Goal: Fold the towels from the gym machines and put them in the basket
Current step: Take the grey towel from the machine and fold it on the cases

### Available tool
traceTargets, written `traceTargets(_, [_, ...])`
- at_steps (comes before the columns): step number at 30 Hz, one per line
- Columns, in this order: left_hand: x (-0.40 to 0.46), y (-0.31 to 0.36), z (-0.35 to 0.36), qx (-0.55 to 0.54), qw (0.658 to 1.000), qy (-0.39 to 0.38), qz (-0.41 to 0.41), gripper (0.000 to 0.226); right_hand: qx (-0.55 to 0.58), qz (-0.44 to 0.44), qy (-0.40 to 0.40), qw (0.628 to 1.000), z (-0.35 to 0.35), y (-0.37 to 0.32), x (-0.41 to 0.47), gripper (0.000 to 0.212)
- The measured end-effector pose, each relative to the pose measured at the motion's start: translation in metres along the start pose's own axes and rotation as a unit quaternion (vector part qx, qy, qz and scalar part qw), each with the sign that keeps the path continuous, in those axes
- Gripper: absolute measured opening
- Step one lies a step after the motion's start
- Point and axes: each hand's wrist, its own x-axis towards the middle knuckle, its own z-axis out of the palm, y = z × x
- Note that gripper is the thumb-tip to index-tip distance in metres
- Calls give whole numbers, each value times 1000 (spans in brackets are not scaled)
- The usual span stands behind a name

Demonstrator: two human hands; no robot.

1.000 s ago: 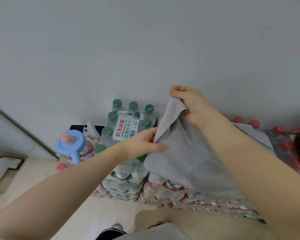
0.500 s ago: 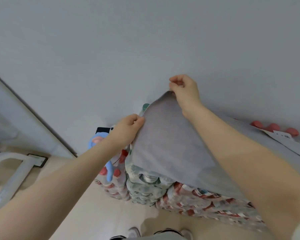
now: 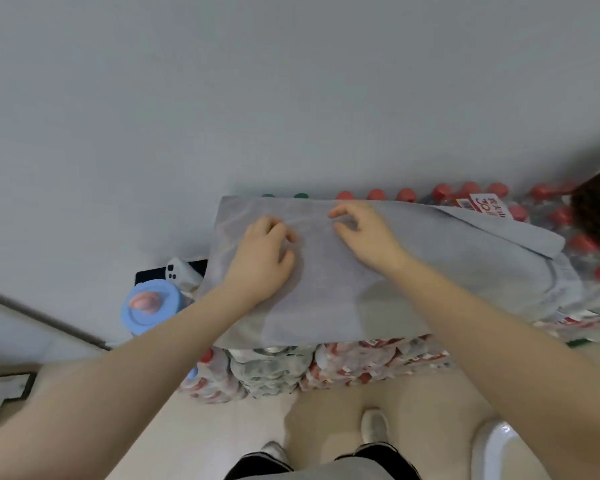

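The gray towel point(image 3: 343, 271), lifted earlier, is now spread at frame centre over bottle packs point(image 3: 326, 368), mostly hidden. Left hand point(image 3: 262, 258) rests flat; right hand point(image 3: 364, 233) hovers, fingers loosely curled.

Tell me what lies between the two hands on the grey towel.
Only bare grey towel, lying flat on the stacked bottle packs. Nothing else sits between the left hand and the right hand in the head view.
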Motion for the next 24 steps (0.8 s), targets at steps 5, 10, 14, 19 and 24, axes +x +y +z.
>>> traceTargets(5, [33, 79, 53, -10, 987, -106, 121, 51, -8, 65, 152, 986, -87, 71, -42, 24])
traceTargets(10, [65, 152, 104, -6, 973, -149, 173, 41, -126, 144, 152, 970, -165, 145, -74, 22])
traceTargets(14, [86, 197, 140, 14, 971, -164, 172, 43, -270, 106, 28, 956, -206, 195, -83, 29])
traceTargets(19, [114, 231, 177, 113, 971, -162, 138, 52, -395, -3, 0, 919, -226, 214, -64, 25])
traceTargets(24, [125, 241, 196, 139, 982, -108, 68, 65, -191, 73, 79, 976, -251, 227, -24, 16])
